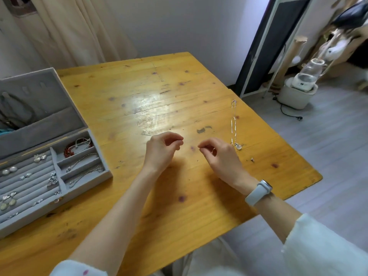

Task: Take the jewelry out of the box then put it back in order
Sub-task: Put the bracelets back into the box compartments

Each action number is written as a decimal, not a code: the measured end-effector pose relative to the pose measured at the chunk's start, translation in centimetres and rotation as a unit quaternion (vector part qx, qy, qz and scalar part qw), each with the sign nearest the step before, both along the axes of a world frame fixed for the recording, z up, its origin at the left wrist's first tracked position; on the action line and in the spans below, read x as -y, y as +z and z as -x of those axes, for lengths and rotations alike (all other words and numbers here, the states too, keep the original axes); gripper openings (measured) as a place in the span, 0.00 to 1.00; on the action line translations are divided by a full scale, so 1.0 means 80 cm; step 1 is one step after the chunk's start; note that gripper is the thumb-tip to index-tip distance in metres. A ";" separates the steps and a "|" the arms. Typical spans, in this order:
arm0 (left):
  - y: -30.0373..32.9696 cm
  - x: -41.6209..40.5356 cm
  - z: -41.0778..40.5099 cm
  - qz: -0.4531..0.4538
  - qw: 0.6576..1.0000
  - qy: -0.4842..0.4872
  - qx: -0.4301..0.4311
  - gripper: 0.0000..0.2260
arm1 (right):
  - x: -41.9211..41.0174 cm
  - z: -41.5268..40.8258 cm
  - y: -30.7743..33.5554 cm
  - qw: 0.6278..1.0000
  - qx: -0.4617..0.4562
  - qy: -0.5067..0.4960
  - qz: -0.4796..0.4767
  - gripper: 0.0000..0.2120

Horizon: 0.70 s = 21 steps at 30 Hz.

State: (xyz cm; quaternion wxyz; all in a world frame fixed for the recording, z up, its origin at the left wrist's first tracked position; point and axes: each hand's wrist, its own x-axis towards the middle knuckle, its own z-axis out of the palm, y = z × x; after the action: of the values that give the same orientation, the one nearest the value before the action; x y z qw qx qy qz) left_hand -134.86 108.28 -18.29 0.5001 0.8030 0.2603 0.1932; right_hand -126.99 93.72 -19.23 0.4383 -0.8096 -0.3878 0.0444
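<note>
Yellow wooden tabletop (175,92): jewelry box (83,176) lower left, necklace (233,124) right of centre. Left hand (161,150) and right hand (221,154) pinch something unseen; a fine chain could tangle or slip.

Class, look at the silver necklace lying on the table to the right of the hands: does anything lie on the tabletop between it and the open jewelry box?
Only the person's hands: the left hand and right hand hover over the table between the necklace and the jewelry box. No other object blocks the way.
</note>
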 end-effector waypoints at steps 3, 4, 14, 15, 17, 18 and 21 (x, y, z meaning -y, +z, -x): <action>0.000 -0.004 -0.059 -0.009 1.000 -0.021 -0.011 0.05 | 0.005 -0.055 0.009 0.999 -0.014 -0.052 -0.002 0.04; 0.000 -0.006 -0.080 -0.016 0.999 -0.028 -0.015 0.06 | 0.004 -0.076 0.010 0.998 -0.015 -0.068 0.003 0.04; -0.033 -0.054 -0.260 -0.094 0.992 -0.057 -0.055 0.05 | -0.052 -0.268 -0.011 0.980 -0.036 -0.179 0.072 0.07; -0.036 -0.060 -0.275 -0.102 0.991 -0.057 -0.060 0.05 | -0.059 -0.281 -0.015 0.978 -0.043 -0.188 0.073 0.07; -0.042 -0.072 -0.305 -0.121 0.989 -0.053 -0.067 0.04 | -0.075 -0.304 -0.022 0.975 -0.050 -0.201 0.076 0.07; -0.045 -0.077 -0.320 -0.130 0.988 -0.050 -0.073 0.04 | -0.084 -0.314 -0.026 0.974 -0.052 -0.206 0.077 0.07; -0.048 -0.090 -0.358 -0.151 0.984 -0.034 -0.091 0.04 | -0.108 -0.336 -0.036 0.972 -0.055 -0.211 0.087 0.08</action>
State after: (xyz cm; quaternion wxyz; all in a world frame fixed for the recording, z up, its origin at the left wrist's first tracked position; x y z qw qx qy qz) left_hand -106.22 115.47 -22.13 0.3540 0.8919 0.2448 0.1389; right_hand -100.10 102.40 -22.10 0.3864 -0.9045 -0.1779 0.0292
